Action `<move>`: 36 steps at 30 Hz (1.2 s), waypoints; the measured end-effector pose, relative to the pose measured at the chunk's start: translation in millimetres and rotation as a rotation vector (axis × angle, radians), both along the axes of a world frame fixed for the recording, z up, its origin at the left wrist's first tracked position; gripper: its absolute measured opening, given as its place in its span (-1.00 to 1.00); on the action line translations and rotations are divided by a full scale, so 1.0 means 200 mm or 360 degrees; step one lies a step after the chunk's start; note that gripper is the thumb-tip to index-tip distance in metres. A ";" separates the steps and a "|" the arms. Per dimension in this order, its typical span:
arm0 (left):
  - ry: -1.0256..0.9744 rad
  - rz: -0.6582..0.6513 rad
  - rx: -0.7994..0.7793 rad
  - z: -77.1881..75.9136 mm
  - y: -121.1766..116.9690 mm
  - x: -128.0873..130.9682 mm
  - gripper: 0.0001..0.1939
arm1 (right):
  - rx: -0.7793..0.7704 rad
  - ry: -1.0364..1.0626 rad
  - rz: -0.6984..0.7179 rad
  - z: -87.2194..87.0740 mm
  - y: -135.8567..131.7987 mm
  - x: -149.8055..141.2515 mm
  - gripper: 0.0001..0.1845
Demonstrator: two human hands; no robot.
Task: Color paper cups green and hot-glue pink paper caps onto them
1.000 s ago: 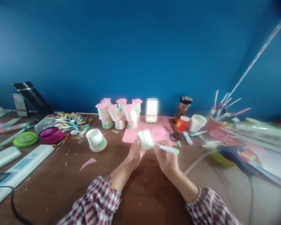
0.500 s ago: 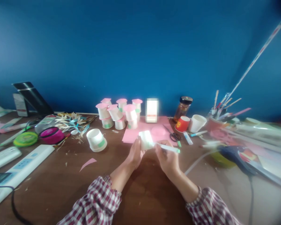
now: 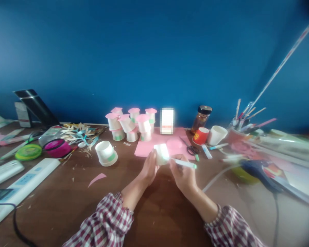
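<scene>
The fingers of the left hand grip the side of a small white cup, holding it tilted above the table. The fingers of the right hand grasp a white pen with a green end, which lies slantwise across them; its other end points at the cup, though blur hides whether the two touch. Just beyond the hands, sheets of pink paper lie flat, with dark-handled scissors at their right edge. At the left of the paper, near the blue wall, stand cups stacked in pairs with pink tops. Nearer the person and farther left is a second white cup with a green patch, and a pink scrap lies below it. To the right, a red cup stands in front of a dark-lidded jar.
</scene>
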State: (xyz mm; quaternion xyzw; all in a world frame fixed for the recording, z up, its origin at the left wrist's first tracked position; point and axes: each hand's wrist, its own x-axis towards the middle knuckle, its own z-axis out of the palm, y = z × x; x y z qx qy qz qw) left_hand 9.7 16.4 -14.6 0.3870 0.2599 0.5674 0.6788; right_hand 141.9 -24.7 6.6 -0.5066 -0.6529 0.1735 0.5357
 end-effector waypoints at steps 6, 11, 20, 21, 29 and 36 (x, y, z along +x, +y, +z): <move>0.0110 0.0037 -0.0097 -0.02 0.01 0.00 -0.51 | -0.0007 0.0038 0.0055 -0.01 -0.01 0.00 -0.89; 0.0108 0.0025 -0.0042 -0.02 0.00 0.00 -0.55 | -0.0030 0.0106 0.0029 -0.02 0.00 0.00 -0.90; 0.0039 0.0041 -0.0109 0.05 -0.02 0.01 -0.63 | -0.0011 0.0059 0.0037 -0.01 0.00 0.00 -0.91; 0.0041 0.0057 -0.0135 0.05 -0.02 0.02 -0.63 | -0.0004 0.0061 0.0049 -0.01 0.00 0.00 -0.91; 0.0075 0.0068 -0.0169 0.03 0.00 0.01 -0.57 | 0.0014 0.0061 0.0070 0.03 -0.02 -0.01 -0.88; 0.0088 0.0049 -0.0190 0.05 -0.01 0.01 -0.59 | -0.0021 0.0170 0.0073 0.01 0.00 -0.01 -0.93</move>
